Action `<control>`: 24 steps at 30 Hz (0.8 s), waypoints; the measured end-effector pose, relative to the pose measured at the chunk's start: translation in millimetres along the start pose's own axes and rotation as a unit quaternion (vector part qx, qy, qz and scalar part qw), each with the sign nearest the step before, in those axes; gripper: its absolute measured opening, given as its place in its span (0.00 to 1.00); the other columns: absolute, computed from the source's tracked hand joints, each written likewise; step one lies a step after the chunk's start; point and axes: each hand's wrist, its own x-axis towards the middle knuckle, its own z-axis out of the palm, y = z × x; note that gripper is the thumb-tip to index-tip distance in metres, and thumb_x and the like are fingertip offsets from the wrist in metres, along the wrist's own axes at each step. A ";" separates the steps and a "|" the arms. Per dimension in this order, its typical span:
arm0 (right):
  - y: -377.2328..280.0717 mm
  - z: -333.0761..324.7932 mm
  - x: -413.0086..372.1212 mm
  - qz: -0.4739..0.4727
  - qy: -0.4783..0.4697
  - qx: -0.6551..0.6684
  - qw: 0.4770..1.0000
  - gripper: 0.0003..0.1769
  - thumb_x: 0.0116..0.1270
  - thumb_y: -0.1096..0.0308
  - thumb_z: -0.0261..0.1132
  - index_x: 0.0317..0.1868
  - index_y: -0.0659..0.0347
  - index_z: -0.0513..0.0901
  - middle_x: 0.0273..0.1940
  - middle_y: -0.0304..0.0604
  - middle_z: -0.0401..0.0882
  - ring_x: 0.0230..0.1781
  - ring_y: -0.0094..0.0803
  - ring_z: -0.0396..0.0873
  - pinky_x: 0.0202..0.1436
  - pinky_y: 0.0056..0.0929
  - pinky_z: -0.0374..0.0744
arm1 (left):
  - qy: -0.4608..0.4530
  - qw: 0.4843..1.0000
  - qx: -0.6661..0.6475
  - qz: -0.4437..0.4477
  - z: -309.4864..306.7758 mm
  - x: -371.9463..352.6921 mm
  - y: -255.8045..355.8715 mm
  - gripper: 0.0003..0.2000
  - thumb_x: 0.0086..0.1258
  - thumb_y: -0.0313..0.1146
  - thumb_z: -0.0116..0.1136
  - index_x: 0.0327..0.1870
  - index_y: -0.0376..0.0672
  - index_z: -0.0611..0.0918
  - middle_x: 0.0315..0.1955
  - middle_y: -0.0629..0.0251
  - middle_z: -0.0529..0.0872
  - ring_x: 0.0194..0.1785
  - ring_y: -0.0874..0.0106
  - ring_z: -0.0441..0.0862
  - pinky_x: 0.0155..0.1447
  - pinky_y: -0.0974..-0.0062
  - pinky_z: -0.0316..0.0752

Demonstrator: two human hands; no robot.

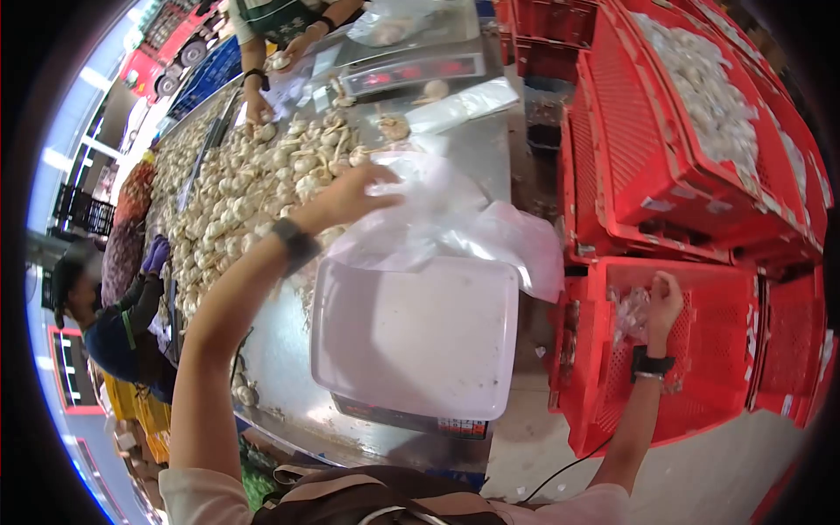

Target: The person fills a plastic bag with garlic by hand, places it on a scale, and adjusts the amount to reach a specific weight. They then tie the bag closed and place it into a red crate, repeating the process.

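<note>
Taking the tub [411,350] as the dial's centre, the film [420,223] lies crumpled from eleven to one o'clock, lapping the tub's top rim, with a loose end sagging past the table's [284,350] edge between one and two. That overhang is the weak spot: its own weight, or a stray tug, could drag the thin sheets off towards the floor. A pull across the rim might also nudge the tub on the scale [462,428] beneath it and upset a reading. At ten to eleven o'clock the garlic [254,188] spreads close beside the left forearm, so a careless sweep could roll bulbs loose.

The left hand [359,194], at eleven o'clock, has its thumb and fingers well apart, nothing clamped between them; its tips are at the film, though blur hides whether they touch. At three o'clock the right hand [665,302] reaches into the crate [717,350], fingers curled, just beside a clear bag [630,315]. Whether it grips the bag I cannot tell; if it does, a thin hold could slip, or the plastic could snag on the crate's mesh wall.
</note>
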 end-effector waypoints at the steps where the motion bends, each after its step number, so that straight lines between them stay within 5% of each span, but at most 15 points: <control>1: -46.3 6.1 5.4 -0.012 0.022 -0.021 0.999 0.08 0.57 0.76 0.59 0.39 0.62 0.78 0.34 0.39 0.76 0.33 0.24 0.74 0.37 0.21 0.73 | -0.017 0.997 -0.016 0.073 11.5 7.7 -0.2 0.13 0.57 0.40 0.61 0.39 0.41 0.80 0.39 0.61 0.79 0.43 0.67 0.77 0.44 0.71 0.72; 2: -86.7 14.3 8.2 -0.024 0.045 -0.043 0.998 0.08 0.57 0.76 0.59 0.38 0.62 0.78 0.33 0.39 0.76 0.33 0.25 0.75 0.37 0.21 0.73 | -0.035 0.988 -0.031 0.148 21.5 14.7 -2.1 0.14 0.56 0.40 0.62 0.39 0.43 0.81 0.40 0.61 0.79 0.45 0.64 0.76 0.45 0.70 0.72; 5: -158.2 46.0 5.7 -0.081 -0.163 0.032 0.983 0.07 0.57 0.74 0.60 0.37 0.64 0.77 0.34 0.41 0.75 0.32 0.27 0.75 0.37 0.23 0.72 | -0.130 0.964 0.088 0.216 34.4 19.2 12.2 0.11 0.57 0.38 0.59 0.38 0.44 0.80 0.35 0.61 0.80 0.42 0.61 0.77 0.44 0.68 0.72; 8: -192.4 76.9 11.1 -0.137 -0.314 0.048 0.938 0.10 0.57 0.70 0.60 0.39 0.65 0.76 0.36 0.45 0.75 0.37 0.35 0.75 0.41 0.27 0.72 | -0.162 0.972 0.140 0.095 31.7 20.8 23.2 0.07 0.59 0.35 0.54 0.35 0.44 0.79 0.31 0.59 0.80 0.38 0.58 0.77 0.41 0.67 0.72; 10: -207.6 99.0 20.6 -0.177 -0.331 0.024 0.927 0.11 0.57 0.69 0.60 0.40 0.65 0.76 0.37 0.47 0.75 0.39 0.39 0.74 0.44 0.30 0.71 | -0.087 0.985 0.105 0.106 25.4 19.1 13.9 0.06 0.61 0.33 0.49 0.33 0.41 0.76 0.27 0.57 0.80 0.35 0.57 0.77 0.40 0.66 0.71; 12: -218.4 125.7 30.4 -0.216 -0.345 -0.001 0.913 0.13 0.56 0.67 0.61 0.41 0.64 0.76 0.38 0.49 0.75 0.42 0.42 0.72 0.48 0.33 0.70 | 0.065 0.997 0.038 0.007 13.2 21.9 6.5 0.05 0.62 0.30 0.48 0.33 0.40 0.75 0.27 0.55 0.79 0.35 0.57 0.78 0.38 0.65 0.70; 13: -221.5 142.7 35.8 -0.272 -0.332 0.021 0.903 0.15 0.55 0.67 0.62 0.43 0.63 0.76 0.39 0.49 0.74 0.44 0.44 0.71 0.50 0.33 0.69 | 0.111 0.992 -0.016 0.051 5.2 21.6 -8.0 0.05 0.63 0.29 0.47 0.35 0.39 0.74 0.26 0.55 0.79 0.33 0.58 0.78 0.38 0.67 0.70; 17: -278.3 196.3 54.0 -0.379 -0.352 -0.001 0.856 0.21 0.53 0.63 0.64 0.48 0.60 0.75 0.44 0.52 0.73 0.51 0.48 0.67 0.56 0.37 0.66 | 0.242 0.967 -0.081 0.002 -31.8 9.5 -28.1 0.08 0.62 0.34 0.57 0.34 0.38 0.77 0.24 0.70 0.79 0.32 0.81 0.75 0.35 0.81 0.69; 24: -327.8 312.4 37.8 -0.414 -0.376 -0.104 0.822 0.25 0.53 0.54 0.62 0.49 0.57 0.75 0.47 0.59 0.71 0.52 0.49 0.68 0.54 0.43 0.67 | 0.263 0.916 -0.299 -0.042 -67.6 -30.4 -57.0 0.07 0.62 0.33 0.58 0.31 0.40 0.77 0.24 0.74 0.79 0.30 0.85 0.73 0.33 0.85 0.67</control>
